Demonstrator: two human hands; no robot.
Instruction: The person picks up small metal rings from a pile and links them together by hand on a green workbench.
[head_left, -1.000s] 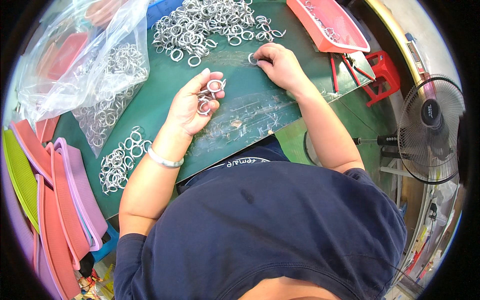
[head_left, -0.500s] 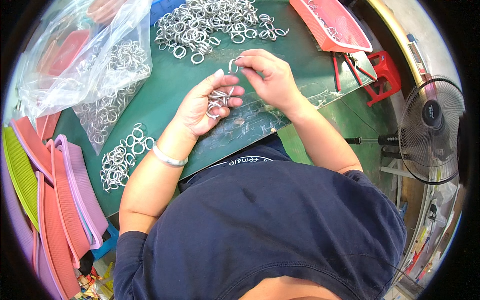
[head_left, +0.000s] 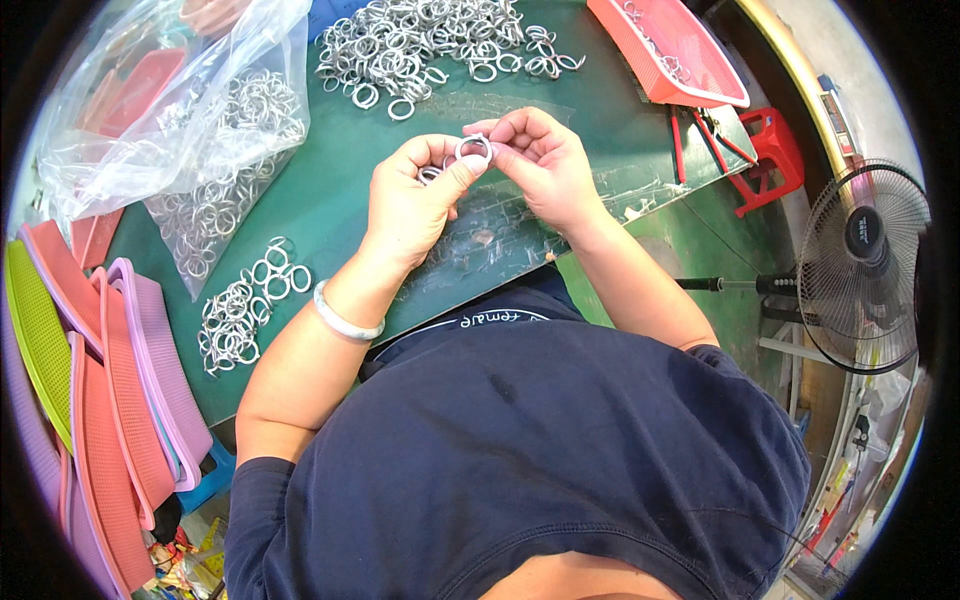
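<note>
A silver metal ring (head_left: 474, 139) is pinched between both hands above the green table (head_left: 345, 210). My left hand (head_left: 415, 195) grips the ring's left side with thumb and finger. More rings (head_left: 430, 174) are tucked inside its curled fingers, mostly hidden. My right hand (head_left: 545, 170) holds the ring's right side with thumb and fingertips. Beyond the hands lies a large heap of silver rings (head_left: 420, 45). A smaller pile of rings (head_left: 235, 325) sits beside my left forearm.
A clear plastic bag of rings (head_left: 225, 170) stands at the left. Stacked coloured baskets (head_left: 125, 390) fill the near left. At the far right are a pink basket (head_left: 690, 80), red-handled pliers (head_left: 678, 145), a red stool (head_left: 775, 160) and a fan (head_left: 862, 265).
My hands have come together, and the ring from the right fingers is now held by both. The left hand has turned and its fingers have curled over the other rings.
</note>
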